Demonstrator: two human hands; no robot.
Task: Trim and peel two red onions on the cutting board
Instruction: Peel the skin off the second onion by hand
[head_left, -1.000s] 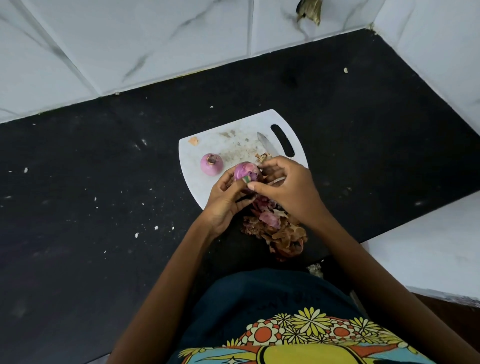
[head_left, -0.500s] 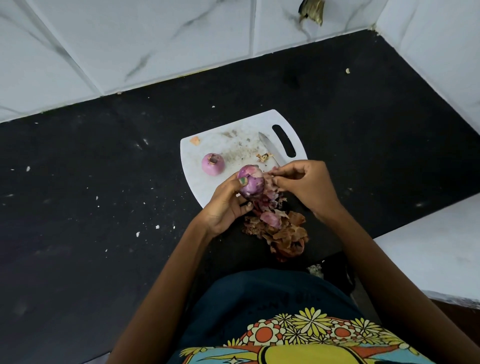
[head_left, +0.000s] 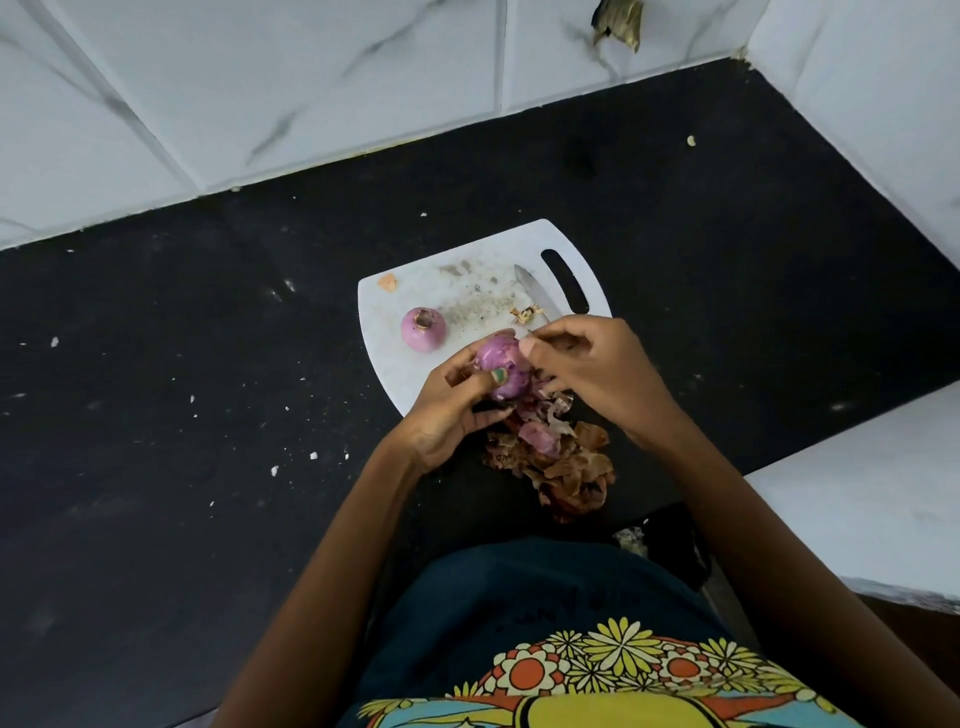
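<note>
Left hand (head_left: 447, 410) grips a red onion (head_left: 501, 366) at the cutting board's (head_left: 415, 374) near edge; right hand (head_left: 592, 371), fingers curled, pinches its skin.

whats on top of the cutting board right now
On the cutting board sit a peeled onion, a knife and small scraps. The right hand covers the knife's handle, and both hands hide the board's near corner.

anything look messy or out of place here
Yes. The pile of onion skins lies mostly off the cutting board, on the black counter, which is also dotted with pale crumbs. The knife lies on the board, partly hidden under the right hand. Nothing looks damaged.
</note>
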